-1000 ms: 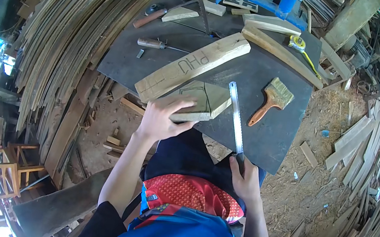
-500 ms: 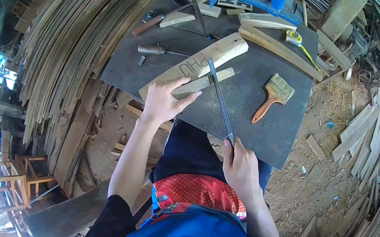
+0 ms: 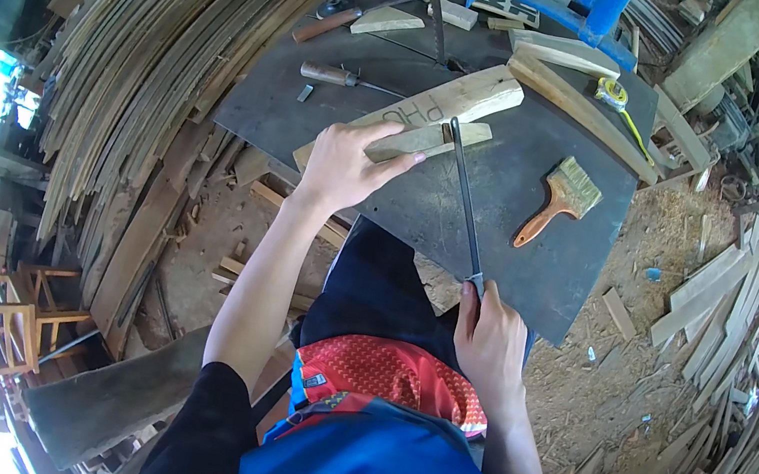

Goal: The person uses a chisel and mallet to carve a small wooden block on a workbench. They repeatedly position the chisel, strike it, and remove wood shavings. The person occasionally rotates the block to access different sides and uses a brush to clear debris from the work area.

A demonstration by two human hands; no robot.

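Note:
My left hand (image 3: 348, 166) presses a narrow wooden strip (image 3: 475, 134) down against a thicker, pale wooden block (image 3: 488, 94) with dark pencilled marks on its top. Its fingers and thumb close round the strip's near end. In my right hand (image 3: 492, 346), near the table's front edge, is the handle end of a long, thin metal file (image 3: 469, 200); the grip itself is mostly covered by the fingers. The file's far end lies across the strip, at a small notch near its free end. Only a short tip shows beyond the strip.
On the dark table (image 3: 549, 282) lie a paintbrush (image 3: 570, 194), a yellow tape measure (image 3: 614, 95), a wooden-handled tool (image 3: 329, 75) and several wood pieces (image 3: 584, 116). A toothed blade (image 3: 436, 19) and a blue machine (image 3: 595, 21) stand behind. Stacked boards (image 3: 194, 22) rise at left.
The file has been drawn back toward me, so less of its tip passes the strip. The whole view has shifted slightly; my left hand keeps its hold on the strip.

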